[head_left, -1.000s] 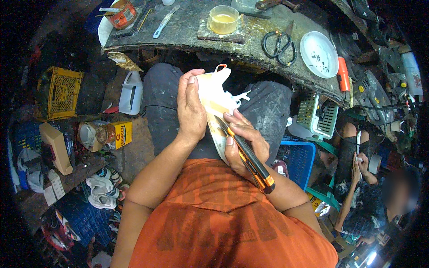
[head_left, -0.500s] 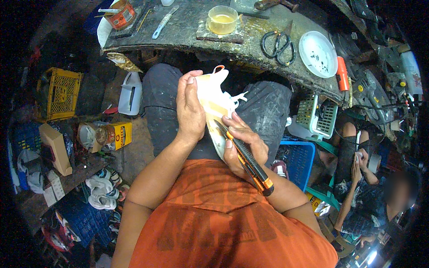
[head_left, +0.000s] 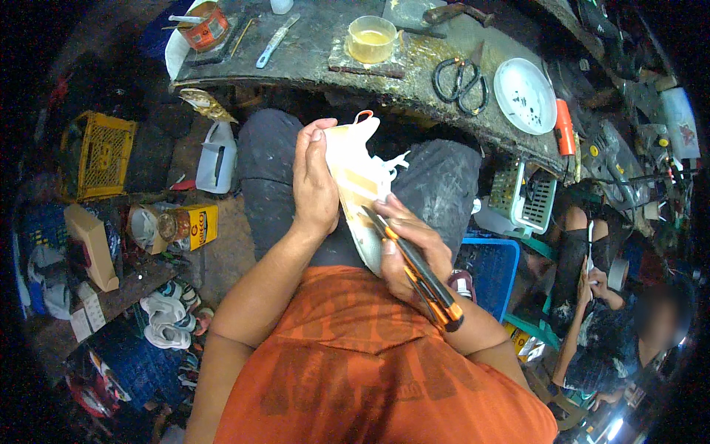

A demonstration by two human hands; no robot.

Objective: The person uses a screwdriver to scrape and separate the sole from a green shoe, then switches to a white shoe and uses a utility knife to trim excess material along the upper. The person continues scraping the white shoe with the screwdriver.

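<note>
A white shoe (head_left: 356, 164) with loose laces and a small orange-lined loop at its far end lies above my lap. My left hand (head_left: 314, 174) grips its left side near that end, fingers wrapped round the edge. In my right hand (head_left: 416, 251) is a black and orange utility knife (head_left: 425, 280), its tip pointing up and left at the shoe's tan-and-white side. Whether the blade touches the surface I cannot tell. Fingers of the right hand rest close to the shoe's right edge, below the laces.
Ahead stands a worn workbench (head_left: 296, 68) with scissors (head_left: 460, 83), a cup of yellowish liquid (head_left: 371, 41), a white plate (head_left: 525, 96) and an orange tin (head_left: 205, 28). A blue crate (head_left: 488, 274) is at my right. A co-worker (head_left: 603, 333) sits further right. Several shoes (head_left: 168, 318) lie at left.
My right hand and the knife have shifted slightly right and down along the shoe. The left hand keeps its hold on the shoe.
</note>
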